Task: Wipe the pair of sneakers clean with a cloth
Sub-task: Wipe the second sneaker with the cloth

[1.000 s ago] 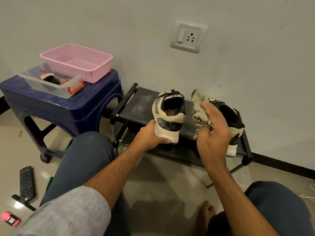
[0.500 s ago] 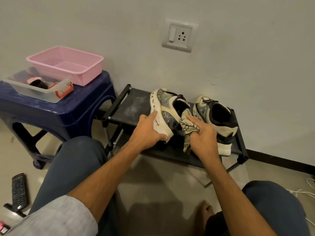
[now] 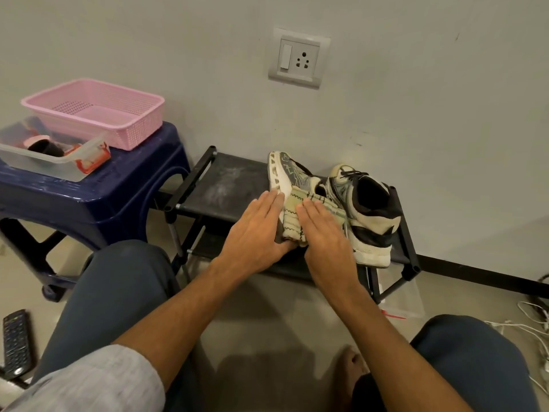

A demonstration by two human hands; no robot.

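Two worn white, grey and black sneakers sit on a low black shoe rack [image 3: 225, 185] against the wall. The left sneaker [image 3: 285, 171] is tipped onto its side, sole facing left. My left hand [image 3: 255, 233] holds it at the heel, fingers lying straight along the sole and thumb tucked under. A pale patterned cloth [image 3: 292, 215] is spread over that sneaker's upper, and my right hand [image 3: 323, 236] presses it down with straight fingers. The right sneaker [image 3: 368, 215] stands upright just to the right, untouched.
A dark blue plastic stool [image 3: 89, 197] at the left carries a pink basket [image 3: 95, 114] and a clear container [image 3: 50, 165]. A remote [image 3: 15, 340] lies on the floor at the lower left. White cables [image 3: 531, 319] trail at the right. My knees frame the view.
The left sneaker went from upright to tipped on its side. My right hand carried the cloth from the right sneaker over to the left one and flattened onto it.
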